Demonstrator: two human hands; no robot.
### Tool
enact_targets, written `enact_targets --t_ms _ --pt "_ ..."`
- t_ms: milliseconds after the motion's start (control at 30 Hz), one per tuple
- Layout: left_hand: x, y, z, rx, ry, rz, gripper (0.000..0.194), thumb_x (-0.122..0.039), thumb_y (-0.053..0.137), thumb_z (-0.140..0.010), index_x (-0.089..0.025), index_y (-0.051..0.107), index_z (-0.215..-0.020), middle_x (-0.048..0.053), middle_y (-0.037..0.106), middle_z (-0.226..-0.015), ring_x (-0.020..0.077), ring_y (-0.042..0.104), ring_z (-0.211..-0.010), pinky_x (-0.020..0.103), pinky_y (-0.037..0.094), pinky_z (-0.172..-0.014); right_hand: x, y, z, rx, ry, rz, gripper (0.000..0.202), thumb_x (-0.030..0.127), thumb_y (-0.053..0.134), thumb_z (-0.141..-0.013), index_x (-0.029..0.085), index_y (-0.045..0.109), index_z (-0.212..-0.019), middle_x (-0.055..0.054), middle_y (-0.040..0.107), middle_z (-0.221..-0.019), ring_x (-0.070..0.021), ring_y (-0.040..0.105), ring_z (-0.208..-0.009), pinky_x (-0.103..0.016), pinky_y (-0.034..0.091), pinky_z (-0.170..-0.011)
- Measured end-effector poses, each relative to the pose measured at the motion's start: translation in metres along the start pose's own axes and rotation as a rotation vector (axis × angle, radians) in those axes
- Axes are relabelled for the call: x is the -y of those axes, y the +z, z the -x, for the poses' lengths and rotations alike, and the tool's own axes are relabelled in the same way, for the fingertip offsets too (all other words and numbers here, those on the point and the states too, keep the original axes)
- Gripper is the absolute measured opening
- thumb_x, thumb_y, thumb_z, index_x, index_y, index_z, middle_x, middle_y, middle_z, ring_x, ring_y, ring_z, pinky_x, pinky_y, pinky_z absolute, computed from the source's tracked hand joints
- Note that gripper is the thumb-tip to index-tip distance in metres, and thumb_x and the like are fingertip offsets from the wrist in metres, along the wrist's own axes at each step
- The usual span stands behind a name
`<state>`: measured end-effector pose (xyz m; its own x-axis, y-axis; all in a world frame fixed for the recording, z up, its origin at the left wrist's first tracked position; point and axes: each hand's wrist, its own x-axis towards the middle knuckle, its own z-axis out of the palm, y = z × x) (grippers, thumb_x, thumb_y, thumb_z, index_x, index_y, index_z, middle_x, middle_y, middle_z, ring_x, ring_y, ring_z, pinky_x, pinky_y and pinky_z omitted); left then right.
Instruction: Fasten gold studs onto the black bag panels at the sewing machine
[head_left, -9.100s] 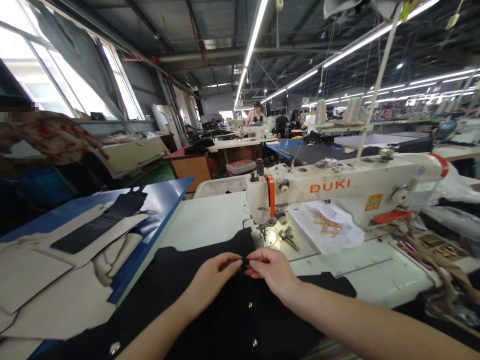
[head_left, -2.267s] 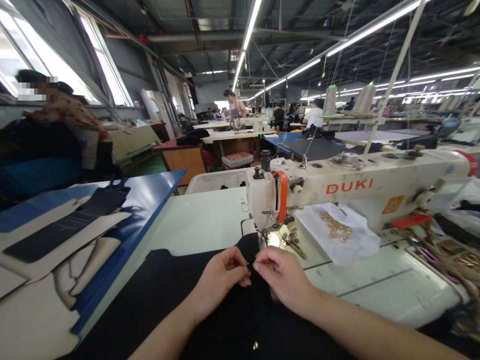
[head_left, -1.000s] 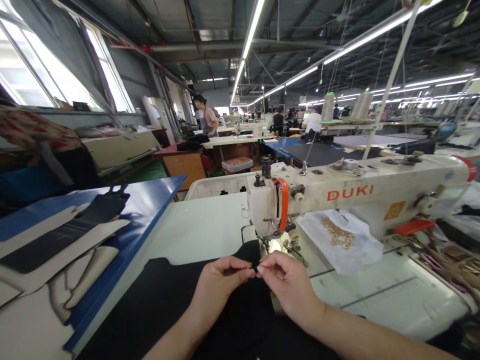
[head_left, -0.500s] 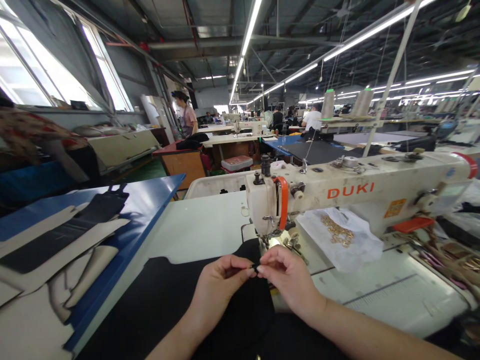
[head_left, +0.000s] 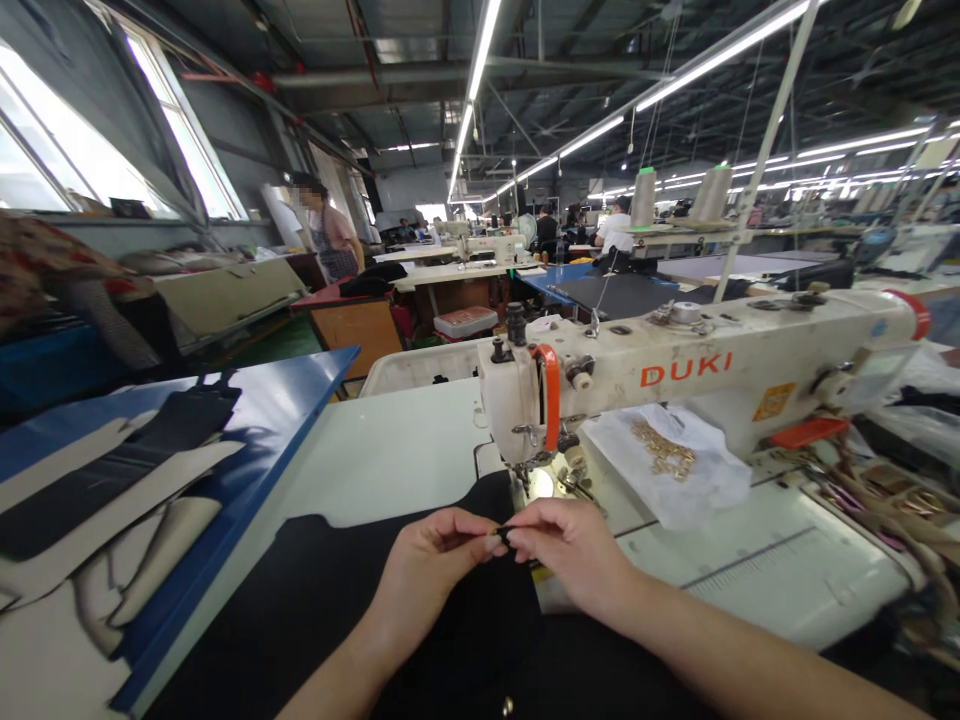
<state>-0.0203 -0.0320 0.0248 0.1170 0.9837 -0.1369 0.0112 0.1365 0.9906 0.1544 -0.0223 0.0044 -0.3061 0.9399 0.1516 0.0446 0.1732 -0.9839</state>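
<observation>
My left hand (head_left: 439, 555) and my right hand (head_left: 566, 550) meet fingertip to fingertip, each in a pinch. Between them is a small black piece (head_left: 503, 534), mostly covered by the fingers; its kind cannot be made out. Just below lies a large black fabric panel (head_left: 330, 590), spread over the machine table and reaching toward my lap. Directly behind my hands stands the white sewing machine (head_left: 517, 410), its needle area lit by a lamp. A small shiny metal bit (head_left: 508, 706) shows on the black material at the bottom edge.
Gold-coloured metal hardware (head_left: 664, 448) lies on a white plastic bag (head_left: 697, 500) under the machine arm. On the left, a blue table (head_left: 300, 400) carries cut black and beige pieces (head_left: 120, 480). Thread cones (head_left: 643, 198) stand behind the machine. Other people work further back.
The camera view has turned slightly right, so the surroundings sit further left. My hands keep their pinch on the small black piece, with little finger movement. A person in the background has turned.
</observation>
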Motion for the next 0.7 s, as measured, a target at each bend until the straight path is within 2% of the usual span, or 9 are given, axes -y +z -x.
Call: enact_targets --t_ms 133,200,300,367,433,533,700 --pt "0.002 -0.002 -0.003 0.001 -0.03 -0.122 0.021 -0.033 0.077 -0.059 -0.017 0.068 -0.07 0.003 0.073 -0.071 0.0181 0.066 -0.071 0.027 0.052 -0.071 0.003 0.0 0.001 -0.008 0.021 0.191 0.011 0.02 0.058 -0.08 0.016 0.067 -0.075 0.001 0.063 -0.061 -0.0123 0.061 -0.057 -0.022 0.045 -0.056" --pt "0.002 -0.005 -0.005 0.002 -0.008 -0.274 0.021 -0.037 0.07 -0.068 -0.017 0.069 -0.075 0.004 0.073 -0.076 0.0201 0.067 -0.074 0.029 0.053 -0.073 0.002 0.002 0.001 0.004 0.053 0.212 0.01 0.016 0.057 -0.08 0.016 0.065 -0.073 0.001 0.062 -0.062 -0.0119 0.06 -0.056 -0.021 0.044 -0.054" --pt "0.003 -0.007 -0.009 -0.039 0.191 -0.566 0.027 -0.034 0.057 -0.08 -0.019 0.068 -0.099 0.006 0.071 -0.101 0.0239 0.064 -0.099 0.034 0.048 -0.092 0.002 0.005 -0.001 0.019 0.041 0.278 0.012 0.012 0.056 -0.078 0.017 0.064 -0.071 0.003 0.06 -0.059 -0.0115 0.058 -0.055 -0.022 0.042 -0.055" --pt "0.005 -0.007 -0.012 0.0 0.356 -0.757 0.036 -0.028 0.051 -0.083 -0.021 0.061 -0.116 0.007 0.061 -0.124 0.0241 0.053 -0.119 0.037 0.036 -0.105 0.002 0.006 -0.001 0.023 0.029 0.322 0.012 0.011 0.057 -0.078 0.018 0.064 -0.07 0.003 0.058 -0.057 -0.0116 0.056 -0.055 -0.022 0.041 -0.056" --pt "0.01 -0.007 -0.013 0.085 0.43 -0.928 0.044 -0.024 0.045 -0.085 -0.019 0.051 -0.128 0.008 0.05 -0.137 0.0232 0.043 -0.129 0.038 0.028 -0.111 0.003 0.005 -0.001 0.039 0.071 0.297 0.013 0.01 0.057 -0.077 0.017 0.063 -0.069 0.003 0.058 -0.057 -0.0113 0.056 -0.054 -0.022 0.041 -0.055" --pt "0.017 -0.004 -0.01 0.108 0.427 -1.106 0.048 -0.026 0.036 -0.091 -0.015 0.038 -0.138 0.012 0.042 -0.143 0.0219 0.037 -0.132 0.039 0.028 -0.111 0.005 -0.004 0.002 0.08 0.179 0.214 0.014 0.009 0.058 -0.076 0.017 0.061 -0.066 0.003 0.059 -0.058 -0.0106 0.058 -0.053 -0.021 0.043 -0.054" --pt "0.027 0.007 0.006 0.077 0.476 -1.225 0.049 -0.026 0.031 -0.093 -0.015 0.028 -0.141 0.013 0.039 -0.144 0.0208 0.04 -0.131 0.041 0.034 -0.109 0.009 -0.024 0.0 0.115 0.317 0.187 0.016 0.008 0.057 -0.076 0.016 0.059 -0.062 0.004 0.059 -0.053 -0.0092 0.057 -0.047 -0.018 0.045 -0.048"
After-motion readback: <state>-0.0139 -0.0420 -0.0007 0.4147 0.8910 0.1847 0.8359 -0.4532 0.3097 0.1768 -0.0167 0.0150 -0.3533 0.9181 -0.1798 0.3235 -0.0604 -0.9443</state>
